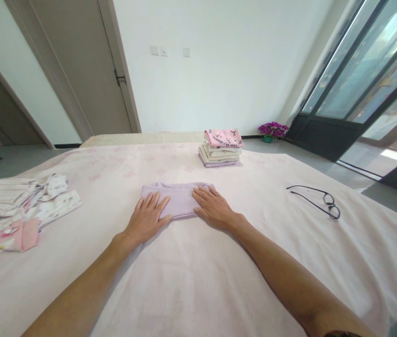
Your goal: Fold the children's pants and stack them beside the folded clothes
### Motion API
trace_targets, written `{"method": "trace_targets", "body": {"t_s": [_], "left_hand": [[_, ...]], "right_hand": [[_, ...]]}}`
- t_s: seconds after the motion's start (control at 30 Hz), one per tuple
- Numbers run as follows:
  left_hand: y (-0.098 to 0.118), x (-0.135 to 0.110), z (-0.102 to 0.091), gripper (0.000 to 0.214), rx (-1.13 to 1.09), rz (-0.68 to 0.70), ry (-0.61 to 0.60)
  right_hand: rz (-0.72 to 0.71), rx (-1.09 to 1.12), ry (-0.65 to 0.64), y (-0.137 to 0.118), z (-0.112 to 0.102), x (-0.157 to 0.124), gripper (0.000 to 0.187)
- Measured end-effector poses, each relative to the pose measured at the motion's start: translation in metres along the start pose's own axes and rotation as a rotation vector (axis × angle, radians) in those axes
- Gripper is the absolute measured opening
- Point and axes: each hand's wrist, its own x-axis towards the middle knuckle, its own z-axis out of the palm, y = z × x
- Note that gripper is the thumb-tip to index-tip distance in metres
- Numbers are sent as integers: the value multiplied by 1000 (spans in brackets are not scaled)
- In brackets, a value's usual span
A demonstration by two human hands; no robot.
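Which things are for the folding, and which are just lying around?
Probably for the folding:
lilac ribbed garment, under the left hand and right hand
stack of folded clothes, behind it
loose clothes, far left

Probably just lying about:
dark-framed eyeglasses, right
potted purple flowers, further back

On the sheet (pixel 191 281), a cloth (pixel 180 203) lies in the middle, the left hand (pixel 148 216) on its left end, the right hand (pixel 214 207) on its right; a stack of clothes (pixel 222 152) sits behind it to the right, loose clothes (pixel 5 201) lie far left, glasses (pixel 330 204) right; beyond, a flowerpot (pixel 268 139) stands on the floor (pixel 33 161)
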Motion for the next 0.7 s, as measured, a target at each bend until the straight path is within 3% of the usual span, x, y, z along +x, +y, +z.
{"method": "trace_targets", "body": {"t_s": [0.2,0.4,0.57,0.7], "left_hand": [[-16,2,-4,67,-59,-182,-61],[-41,2,-12,59,-317,-445,86],[-53,9,-19,63,-543,-632,112],[-52,13,-24,43,-760,-665,81]], "right_hand": [[67,32,2,14,-2,-5,54],[224,70,111,27,-9,-10,51],[184,63,90,-3,-20,4,55],[79,91,14,-35,-12,23,57]]}}
